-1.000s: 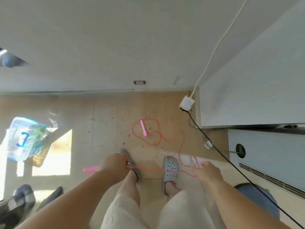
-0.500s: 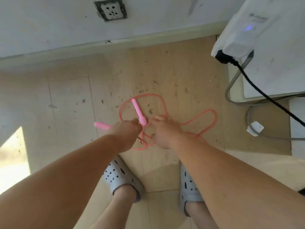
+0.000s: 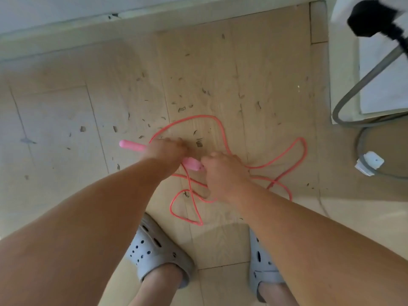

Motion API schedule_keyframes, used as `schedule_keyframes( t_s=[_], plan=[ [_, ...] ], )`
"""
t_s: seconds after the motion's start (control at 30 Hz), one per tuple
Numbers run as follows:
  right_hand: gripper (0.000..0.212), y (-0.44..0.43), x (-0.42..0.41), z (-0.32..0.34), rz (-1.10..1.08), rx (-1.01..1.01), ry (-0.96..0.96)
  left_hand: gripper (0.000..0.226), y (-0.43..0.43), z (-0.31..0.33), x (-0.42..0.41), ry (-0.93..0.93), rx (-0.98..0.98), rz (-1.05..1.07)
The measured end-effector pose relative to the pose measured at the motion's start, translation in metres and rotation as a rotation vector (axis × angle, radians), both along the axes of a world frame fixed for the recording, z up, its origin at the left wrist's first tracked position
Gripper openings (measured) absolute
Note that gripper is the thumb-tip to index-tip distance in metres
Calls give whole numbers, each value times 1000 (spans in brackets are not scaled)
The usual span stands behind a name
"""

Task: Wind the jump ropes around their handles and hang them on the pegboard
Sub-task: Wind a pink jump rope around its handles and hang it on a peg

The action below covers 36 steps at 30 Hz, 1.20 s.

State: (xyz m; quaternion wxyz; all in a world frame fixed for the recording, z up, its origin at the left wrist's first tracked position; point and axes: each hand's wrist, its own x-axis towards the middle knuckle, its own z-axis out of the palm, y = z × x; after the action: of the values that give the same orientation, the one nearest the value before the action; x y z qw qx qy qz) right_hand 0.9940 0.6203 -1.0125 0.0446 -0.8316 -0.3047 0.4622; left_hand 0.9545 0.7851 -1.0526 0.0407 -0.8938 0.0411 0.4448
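A pink jump rope lies on the wooden floor, its thin cord [image 3: 293, 155] looping loosely in front of my feet. My left hand [image 3: 164, 152] grips a pink handle [image 3: 132, 146], whose end sticks out to the left of my fist. A second pink handle piece [image 3: 192, 164] shows between my two hands. My right hand [image 3: 223, 171] is curled at the tip of that piece, where the cord leaves it; its fingertips are hidden. The pegboard is not in view.
My grey clogs [image 3: 159, 250] stand just below the cord. A white wall and skirting [image 3: 132, 16] run along the top. At the right stands a white appliance [image 3: 384, 74] with a grey hose [image 3: 344, 102], a black plug [image 3: 371, 21] and a white connector [image 3: 369, 165].
I have bent lower, so the floor looks closer. The second handle, lying on the floor before, is now between my hands, and my right hand has closed at its tip.
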Motion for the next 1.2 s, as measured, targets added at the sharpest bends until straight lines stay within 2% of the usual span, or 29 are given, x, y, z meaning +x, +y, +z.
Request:
schedule_keyframes(
  t_s=[0.07, 0.13, 0.17, 0.23, 0.33, 0.43, 0.5, 0.53, 0.73, 0.77, 0.83, 0.9, 0.93, 1.0, 1.1, 1.2],
  plan=[
    [20, -10, 7, 12, -87, -30, -59, 33, 1, 12, -3, -8, -28, 79],
    [22, -18, 14, 32, -125, -83, -94, 23, 2, 44, -7, -44, -48, 139],
    [27, -21, 17, 47, -120, -119, -82, 20, 2, 66, -10, -63, -51, 160],
    [49, -21, 20, 88, -132, -165, 13, 14, -1, 120, -13, -91, -65, 210],
    [81, -15, 21, 179, -200, -62, 169, 10, -13, 220, -18, -158, -171, 301],
    [85, -13, 26, 288, -319, 130, 297, 9, -20, 330, -26, -224, -229, 408],
    [77, -18, 34, 363, -428, 206, 403, 6, -23, 403, -27, -285, -268, 505],
    [65, -22, 37, 398, -458, 242, 428, 5, -23, 441, -25, -305, -281, 544],
    [25, -52, 49, 602, -439, 456, 353, 12, -49, 658, -12, -413, -314, 600],
    [26, -61, 49, 633, -443, 500, 343, 13, -57, 691, -10, -441, -308, 585],
    [55, -78, 45, 691, -498, 600, 352, 14, -76, 750, -10, -506, -280, 546],
    [91, -94, 39, 734, -554, 709, 315, 13, -95, 793, -16, -581, -221, 459],
    [98, -100, 37, 752, -558, 746, 278, 14, -105, 808, -21, -604, -179, 391],
    [94, -111, 33, 780, -518, 777, 239, 22, -126, 828, -30, -594, -125, 338],
    [84, -128, 29, 794, -447, 788, 193, 15, -147, 843, -26, -567, -163, 512],
    [79, -139, 21, 791, -572, 886, 105, 12, -151, 866, -12, -606, -232, 649]
  ],
)
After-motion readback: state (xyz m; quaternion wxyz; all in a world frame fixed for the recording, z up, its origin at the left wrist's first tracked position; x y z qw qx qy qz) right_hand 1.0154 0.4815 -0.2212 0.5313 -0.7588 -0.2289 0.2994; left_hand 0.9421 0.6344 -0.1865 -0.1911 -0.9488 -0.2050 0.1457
